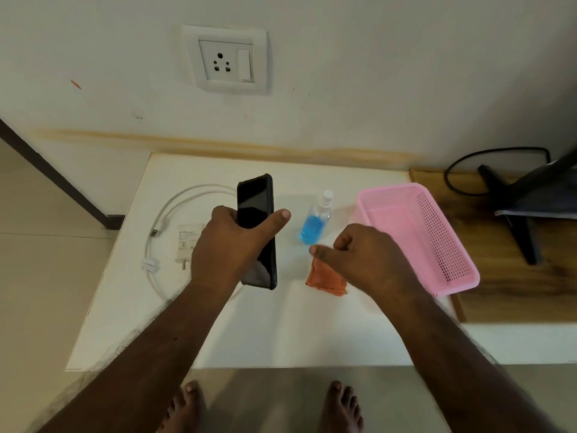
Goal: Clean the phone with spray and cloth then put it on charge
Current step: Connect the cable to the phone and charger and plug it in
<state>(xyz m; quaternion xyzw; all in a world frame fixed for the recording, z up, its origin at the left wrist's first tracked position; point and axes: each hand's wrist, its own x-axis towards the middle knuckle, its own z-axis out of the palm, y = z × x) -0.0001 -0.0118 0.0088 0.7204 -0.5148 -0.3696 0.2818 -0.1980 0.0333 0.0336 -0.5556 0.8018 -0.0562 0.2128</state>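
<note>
1. Your two bare feet (262, 404) stand at the bottom of the view on the grey floor, toes toward the white table top (281, 332).
2. Your left hand (231, 245) grips the black slab phone with its dark glossy screen (256, 204) (screen facing up at you), fingers wrapped round its left edge and the thumb laid across the front toward the right edge. It is held lengthwise, pointing away from you, above the table.
3. Your right hand (362, 254) hovers over the folded orange cloth (324, 282), fingers curled in and the thumb stretched left. Whether it touches the cloth, I cannot tell; it holds nothing that shows.
4. Just beyond that thumb stands the small clear spray bottle with blue liquid and a white nozzle (317, 220), between the phone and the pink perforated plastic basket (437, 245).
5. Left of the phone lies the white charger adapter with metal pins (186, 242), partly hidden by your left hand, with the white looped charging cable (165, 220) curling round it.
6. On the wall above sits the white socket plate with a rocker switch (228, 60).
7. At the far right, on a wooden surface (487, 292), rests a black monitor stand (512, 214) with a black cord (468, 164) looping behind it.
</note>
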